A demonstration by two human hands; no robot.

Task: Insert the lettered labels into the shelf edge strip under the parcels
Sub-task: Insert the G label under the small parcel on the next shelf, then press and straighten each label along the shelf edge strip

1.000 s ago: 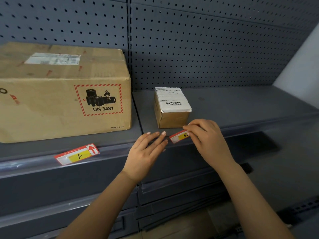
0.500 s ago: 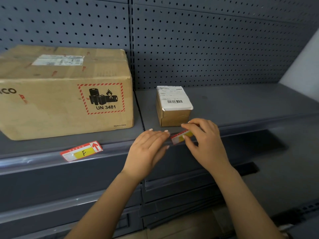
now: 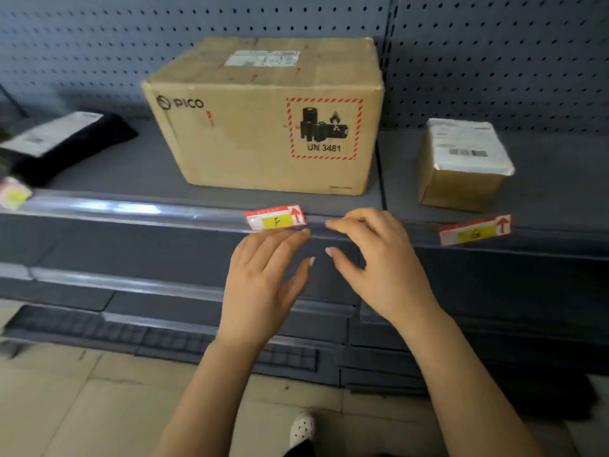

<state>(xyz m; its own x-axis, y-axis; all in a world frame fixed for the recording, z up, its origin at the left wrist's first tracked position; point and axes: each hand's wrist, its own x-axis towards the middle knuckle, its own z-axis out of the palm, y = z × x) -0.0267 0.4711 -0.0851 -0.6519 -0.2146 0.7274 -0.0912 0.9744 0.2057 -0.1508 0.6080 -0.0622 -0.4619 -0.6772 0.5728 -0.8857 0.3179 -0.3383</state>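
A red, white and yellow label marked F (image 3: 275,218) sits tilted in the clear shelf edge strip (image 3: 131,209) under the large PICO carton (image 3: 263,120). My left hand (image 3: 263,275) reaches up with straight fingers, its fingertips just below the F label. My right hand (image 3: 372,255) hovers beside it with loosely curled fingers at the strip, holding nothing. A label marked G (image 3: 474,229) sits slanted in the strip under the small brown parcel (image 3: 464,163). A third label (image 3: 13,196) shows blurred at the far left.
A flat black parcel (image 3: 62,140) lies on the shelf at the left. Grey pegboard (image 3: 494,61) backs the shelf. Lower shelves (image 3: 131,291) with more edge strips run below, and a tan floor (image 3: 82,407) lies underneath.
My view and both hands moved left from the small parcel to the big carton. My right hand let go of the G label, which stays in the strip.
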